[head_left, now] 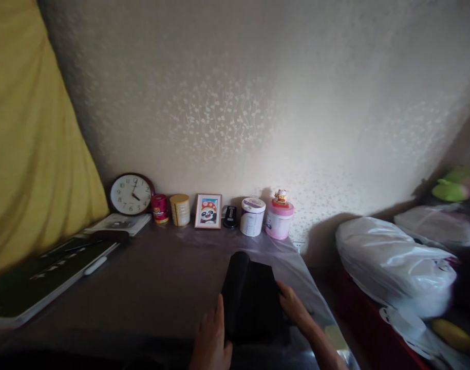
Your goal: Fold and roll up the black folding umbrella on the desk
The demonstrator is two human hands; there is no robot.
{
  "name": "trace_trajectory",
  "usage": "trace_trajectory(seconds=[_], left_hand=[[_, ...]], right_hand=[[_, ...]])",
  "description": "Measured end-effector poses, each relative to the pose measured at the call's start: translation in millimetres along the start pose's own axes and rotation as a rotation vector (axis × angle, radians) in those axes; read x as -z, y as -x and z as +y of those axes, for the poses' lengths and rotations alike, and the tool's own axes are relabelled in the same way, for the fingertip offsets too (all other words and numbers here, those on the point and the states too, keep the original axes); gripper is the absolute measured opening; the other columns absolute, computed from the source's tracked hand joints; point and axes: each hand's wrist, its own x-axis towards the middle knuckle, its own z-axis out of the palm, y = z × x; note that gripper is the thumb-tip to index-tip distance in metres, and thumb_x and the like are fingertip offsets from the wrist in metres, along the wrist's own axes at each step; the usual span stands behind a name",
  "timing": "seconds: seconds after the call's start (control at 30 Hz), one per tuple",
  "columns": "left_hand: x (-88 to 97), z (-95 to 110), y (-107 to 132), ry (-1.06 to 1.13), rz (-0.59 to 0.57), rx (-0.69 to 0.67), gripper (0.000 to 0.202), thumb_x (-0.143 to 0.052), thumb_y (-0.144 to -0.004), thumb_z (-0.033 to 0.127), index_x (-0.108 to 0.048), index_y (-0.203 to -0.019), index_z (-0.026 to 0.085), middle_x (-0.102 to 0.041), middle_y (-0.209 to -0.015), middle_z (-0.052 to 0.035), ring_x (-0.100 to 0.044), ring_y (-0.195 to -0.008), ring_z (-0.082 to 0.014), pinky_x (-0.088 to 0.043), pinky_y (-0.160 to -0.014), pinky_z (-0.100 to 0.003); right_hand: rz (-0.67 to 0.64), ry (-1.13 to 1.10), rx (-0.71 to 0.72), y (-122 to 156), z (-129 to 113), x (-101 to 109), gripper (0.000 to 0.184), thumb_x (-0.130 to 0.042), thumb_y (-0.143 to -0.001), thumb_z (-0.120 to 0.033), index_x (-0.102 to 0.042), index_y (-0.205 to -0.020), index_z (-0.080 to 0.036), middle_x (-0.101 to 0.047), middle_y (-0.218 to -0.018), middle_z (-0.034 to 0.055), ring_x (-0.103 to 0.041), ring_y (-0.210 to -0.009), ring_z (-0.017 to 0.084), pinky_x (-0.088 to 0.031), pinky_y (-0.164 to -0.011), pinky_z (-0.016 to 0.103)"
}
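A black flexible sheet (258,303), its left part curled over into a loose roll, is held up above the front of the table. My left hand (212,336) is at the lower left of the roll, with the fingers along its side. At the sheet's right edge my right hand (292,304) grips it, and the fingertips are hidden behind the black material. What kind of sheet it is cannot be made out.
Along the wall stand a round clock (131,194), a red can (160,209), a yellow tin (180,209), a panda picture frame (208,211), a small black item (230,217), a white canister (252,218) and a pink canister (279,222). A green board (53,275) lies left; white bags (392,262) sit right.
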Motion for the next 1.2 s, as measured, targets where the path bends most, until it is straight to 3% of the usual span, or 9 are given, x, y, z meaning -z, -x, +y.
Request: trace_trajectory(seconds=[0.1, 0.17, 0.37, 0.5, 0.6, 0.83, 1.03, 1.1, 1.2], left_hand=[[5.2, 5, 3, 0.008, 0.014, 0.012, 0.089, -0.043, -0.064, 0.009, 0.002, -0.141, 0.008, -0.044, -0.133, -0.018, -0.045, -0.118, -0.028, -0.035, -0.096, -0.043], [6.3, 6, 3, 0.023, 0.006, 0.013, 0.09, -0.042, -0.064, 0.009, 0.003, -0.141, 0.009, -0.043, -0.135, -0.0171, -0.043, -0.12, -0.0278, -0.034, -0.098, -0.043], [-0.6, 5, 3, 0.051, 0.049, -0.013, 0.093, -0.042, -0.063, 0.008, 0.007, -0.141, 0.012, -0.03, -0.144, -0.0163, -0.031, -0.13, -0.0279, -0.03, -0.102, -0.044], [-0.8, 7, 2, 0.046, 0.061, 0.004, 0.092, -0.042, -0.061, 0.006, 0.002, -0.142, 0.011, -0.035, -0.141, -0.0162, -0.036, -0.127, -0.0279, -0.031, -0.101, -0.044], [4.0, 10, 2, 0.037, 0.051, 0.014, 0.09, -0.043, -0.061, 0.007, -0.002, -0.142, 0.008, -0.038, -0.139, -0.0168, -0.038, -0.125, -0.0281, -0.032, -0.101, -0.043], [7.7, 15, 1, -0.042, 0.022, 0.041, 0.091, -0.046, -0.056, 0.006, -0.012, -0.14, 0.003, -0.034, -0.141, -0.0195, -0.034, -0.127, -0.0304, -0.029, -0.103, -0.044], [19.0, 19, 0, -0.031, -0.023, 0.029, 0.081, -0.048, -0.056, 0.007, -0.032, -0.135, 0.009, -0.034, -0.142, -0.0156, -0.025, -0.133, -0.0299, -0.023, -0.106, -0.044], [22.0, 21, 0, -0.018, -0.046, 0.057, 0.072, -0.049, -0.059, 0.01, -0.04, -0.13, 0.007, -0.036, -0.14, -0.0171, -0.027, -0.132, -0.0307, -0.023, -0.106, -0.043], [18.2, 16, 1, -0.02, -0.047, 0.073, 0.071, -0.048, -0.061, 0.01, -0.037, -0.131, 0.007, -0.041, -0.136, -0.0169, -0.037, -0.125, -0.0293, -0.027, -0.104, -0.043]], right_hand=[[-0.001, -0.04, -0.136, -3, -9, 9, 0.041, -0.041, -0.073, -0.047, -0.066, -0.087, -0.018, -0.066, -0.072, 0.0055, -0.063, -0.065, 0.022, -0.05, -0.054, 0.031], [0.009, -0.038, -0.182, -3, -17, 11, 0.043, -0.039, -0.076, -0.052, -0.065, -0.085, -0.018, -0.062, -0.064, 0.0032, -0.06, -0.059, 0.02, -0.046, -0.046, 0.028], [0.035, 0.114, -0.106, -12, -32, 2, 0.045, -0.042, -0.075, -0.058, -0.063, -0.066, -0.019, -0.059, -0.055, 0.0018, -0.057, -0.058, 0.019, -0.041, -0.053, 0.028], [0.043, 0.165, -0.084, -25, -29, -4, 0.033, -0.052, -0.068, -0.049, -0.063, -0.064, -0.018, -0.058, -0.053, 0.0017, -0.055, -0.056, 0.019, -0.038, -0.053, 0.028], [-0.01, 0.057, -0.041, -33, -39, -9, 0.032, -0.051, -0.07, -0.047, -0.061, -0.062, -0.017, -0.055, -0.051, -0.0006, -0.051, -0.052, 0.015, -0.035, -0.048, 0.025], [-0.122, -0.19, -0.047, -49, -81, -49, 0.033, -0.051, -0.075, -0.045, -0.061, -0.078, -0.014, -0.054, -0.057, -0.0028, -0.048, -0.052, 0.011, -0.033, -0.045, 0.021], [-0.114, -0.074, -0.101, -61, -73, -91, 0.025, -0.051, -0.076, -0.034, -0.061, -0.084, -0.013, -0.061, -0.061, 0.0001, -0.058, -0.059, 0.015, -0.041, -0.048, 0.022], [-0.138, -0.025, -0.133, -62, -70, -97, 0.023, -0.051, -0.077, -0.032, -0.059, -0.088, -0.014, -0.065, -0.071, 0.003, -0.062, -0.065, 0.016, -0.044, -0.048, 0.022], [-0.243, -0.066, -0.168, -61, -67, -103, 0.021, -0.045, -0.082, -0.031, -0.054, -0.092, -0.015, -0.068, -0.075, 0.0045, -0.065, -0.065, 0.016, -0.046, -0.047, 0.021]])
